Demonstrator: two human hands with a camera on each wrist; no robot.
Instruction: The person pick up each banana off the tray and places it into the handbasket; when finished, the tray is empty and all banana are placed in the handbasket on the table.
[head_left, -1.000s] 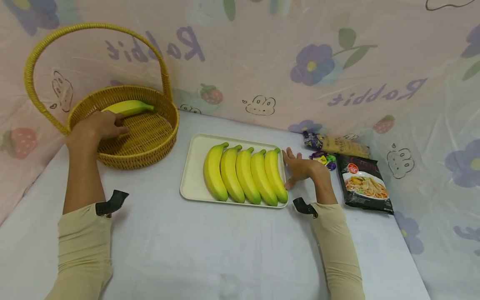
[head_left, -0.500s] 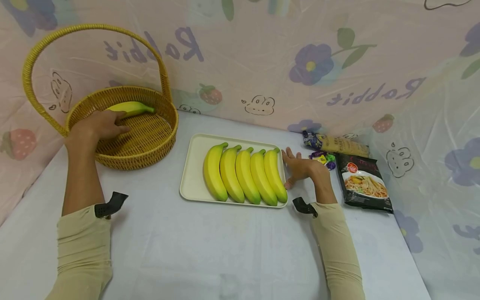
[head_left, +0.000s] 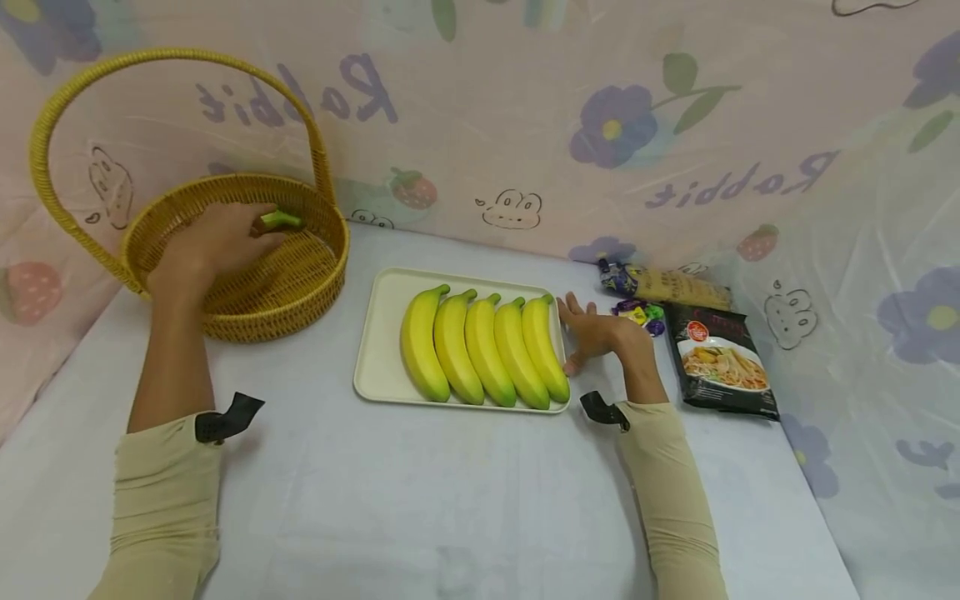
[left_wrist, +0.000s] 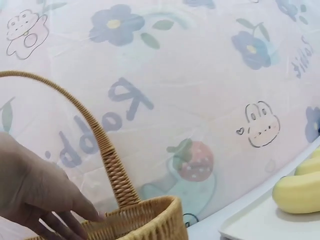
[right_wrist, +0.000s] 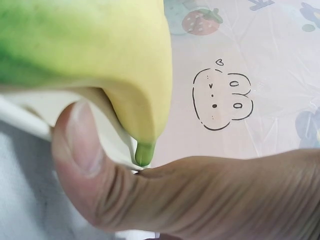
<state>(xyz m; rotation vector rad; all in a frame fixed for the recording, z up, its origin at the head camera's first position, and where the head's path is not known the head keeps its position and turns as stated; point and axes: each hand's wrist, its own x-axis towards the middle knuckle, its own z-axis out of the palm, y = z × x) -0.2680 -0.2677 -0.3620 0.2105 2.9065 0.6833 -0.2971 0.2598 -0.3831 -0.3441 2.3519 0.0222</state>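
Observation:
My left hand (head_left: 217, 246) is over the inside of the woven basket (head_left: 279, 323), covering most of a banana (head_left: 281, 219) whose green stem end shows. In the left wrist view the left hand's fingers (left_wrist: 75, 200) hang loosely at the basket rim (left_wrist: 172, 215), with no banana visible in them. Several yellow bananas (head_left: 453, 346) lie side by side on a cream tray (head_left: 382, 358). At the tray's right edge rests my right hand (head_left: 596, 332), its fingers spread. The right wrist view shows its thumb (right_wrist: 80, 145) against the tray rim, below a banana (right_wrist: 135, 75).
Right of the tray lie small wrapped candies (head_left: 643, 317), a long beige packet (head_left: 671, 286) and a black noodle packet (head_left: 722, 360). The basket's tall handle (head_left: 176, 55) arches above the left hand. A printed curtain (head_left: 465, 125) stands behind the white table (head_left: 420, 500).
My left hand has shifted up and right within the basket, now hiding most of the banana, which stays in place. The right hand stays at the tray edge; the view has turned slightly.

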